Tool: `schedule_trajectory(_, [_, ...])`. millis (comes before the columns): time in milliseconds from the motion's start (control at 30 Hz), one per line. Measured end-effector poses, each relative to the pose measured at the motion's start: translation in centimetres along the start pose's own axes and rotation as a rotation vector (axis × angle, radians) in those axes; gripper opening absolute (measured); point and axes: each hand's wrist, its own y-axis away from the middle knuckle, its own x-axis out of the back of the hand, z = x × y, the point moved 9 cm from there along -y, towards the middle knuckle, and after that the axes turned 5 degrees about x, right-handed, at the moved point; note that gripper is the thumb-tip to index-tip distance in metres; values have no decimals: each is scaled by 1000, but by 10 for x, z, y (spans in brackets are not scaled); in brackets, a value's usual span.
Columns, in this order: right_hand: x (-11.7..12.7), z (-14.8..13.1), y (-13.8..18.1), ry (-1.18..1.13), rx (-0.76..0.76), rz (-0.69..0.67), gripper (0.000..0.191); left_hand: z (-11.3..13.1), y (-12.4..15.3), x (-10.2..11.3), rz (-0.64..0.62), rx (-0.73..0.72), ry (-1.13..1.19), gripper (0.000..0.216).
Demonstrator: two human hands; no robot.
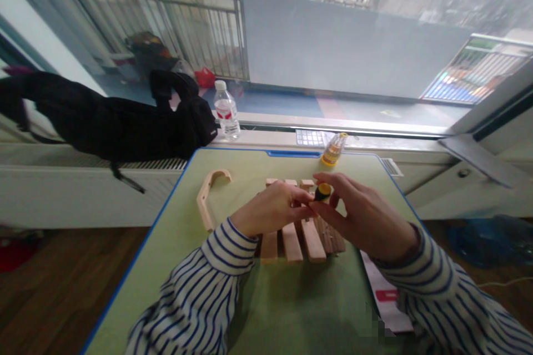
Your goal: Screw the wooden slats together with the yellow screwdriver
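A screwdriver with a yellow and black handle is between my two hands, above the middle of the table; its shaft and tip are hidden. My left hand is closed, its thumb and fingertips pinching at the handle's left side. Around the handle from the right curl the thumb and fingers of my right hand. Beneath both hands lies a wooden piece with pale slats side by side, its middle covered by my fingers. A darker, ribbed wooden part shows at its right.
A curved wooden piece lies on the green table, left of my hands. A clear glue-like bottle with yellow ends stands at the far edge. On the sill are a water bottle and a black bag. Papers lie by my right forearm.
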Motion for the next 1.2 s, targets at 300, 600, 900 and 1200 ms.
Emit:
schedule_trajectory(300, [5,-10,-5,-18,109,-96,30,1,1,-2,-14,-26,-10,19])
schedule_trajectory(600, [3,-2,-2,47,46,-20,24,-2,1,-6,-61,-24,46,23])
schedule_trajectory(900, [3,-1,4,137,-22,122,24,-1,3,-9,-102,-37,100,20])
schedule_trajectory(1200, [3,-3,2,160,-40,82,24,2,3,-1,-36,-7,14,20])
